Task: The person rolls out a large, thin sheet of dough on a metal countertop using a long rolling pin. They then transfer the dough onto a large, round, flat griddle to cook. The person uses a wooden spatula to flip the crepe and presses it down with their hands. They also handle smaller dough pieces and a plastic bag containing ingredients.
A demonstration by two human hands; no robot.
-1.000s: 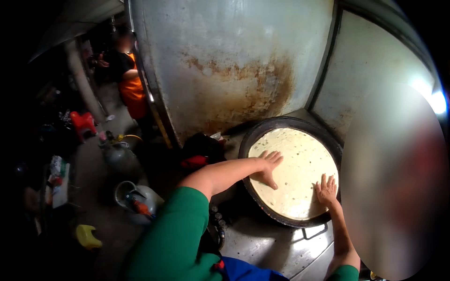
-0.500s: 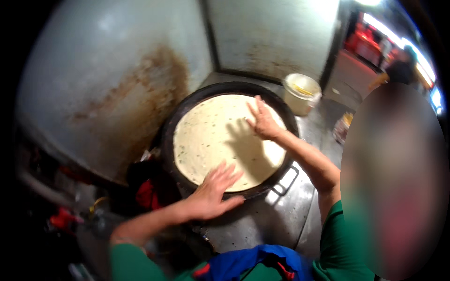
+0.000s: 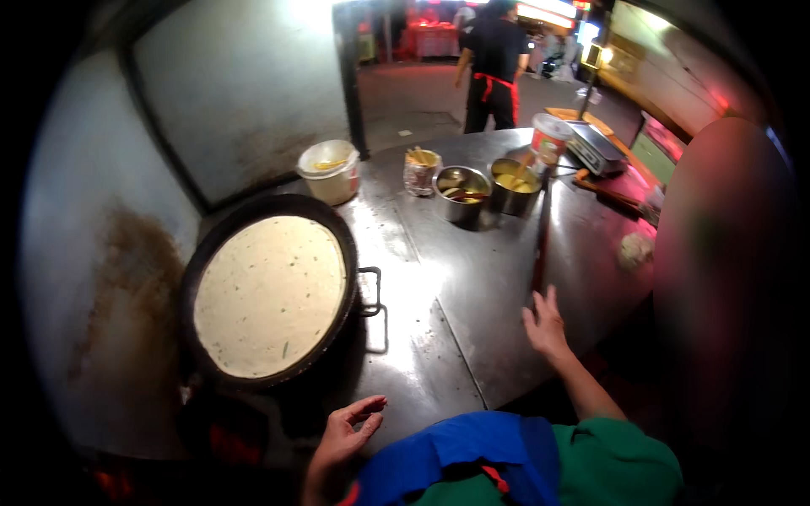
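Observation:
A large round flatbread (image 3: 270,295) dotted with green bits lies flat in a deep black pan (image 3: 352,253) at the left. My left hand (image 3: 344,430) hovers over the table's near edge, fingers bent, thumb apart and nothing in it. Farther right, my right hand (image 3: 547,327) reaches over the metal table with its fingers apart and holds nothing. Just beyond its fingertips is the near end of a long dark rod (image 3: 542,236); whether they touch, I cannot tell.
Behind the pan stands a white bucket (image 3: 337,181). Two metal pots (image 3: 462,211), a foil-wrapped cup of sticks (image 3: 422,175), a tub (image 3: 550,135) and a scale (image 3: 597,150) line the far side. A pale lump (image 3: 635,250) lies right. Beyond stands a person (image 3: 494,59).
My view has swung right. Both hands have left their places over the pan; the right one is now over the table near the rod, the left one by the near edge.

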